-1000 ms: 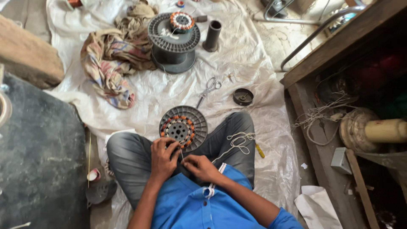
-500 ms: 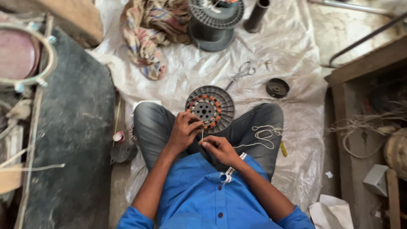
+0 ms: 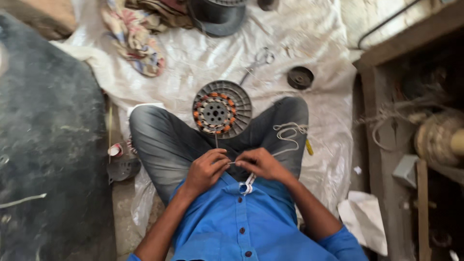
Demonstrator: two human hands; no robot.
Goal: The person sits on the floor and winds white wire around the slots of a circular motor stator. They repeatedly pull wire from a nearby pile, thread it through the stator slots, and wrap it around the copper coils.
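Both forearms are brought in from the bottom of the frame and bent inward, so that the two hands meet just below the centre, over the lap and close to the chest of the blue shirt [image 3: 227,227]. The left hand [image 3: 207,169] is curled, its fingertips pinched on a thin wire [image 3: 216,140] that runs up toward the round stator [image 3: 222,109], a grey disc ringed with orange and white windings, which is rested between the knees of the grey jeans [image 3: 169,140] slightly above the centre. The right hand [image 3: 261,163] is likewise closed in a pinch, knuckles up, and is seen to touch the left hand at the fingertips (what exactly is nipped between them is too small to tell). A white cord [image 3: 289,134] is draped over the thigh at centre right. On the white sheet [image 3: 203,63] in the upper part of the frame, scissors [image 3: 258,60] are laid above the stator, with a small dark disc [image 3: 300,77] to their right and a patterned cloth [image 3: 137,41] at upper left.
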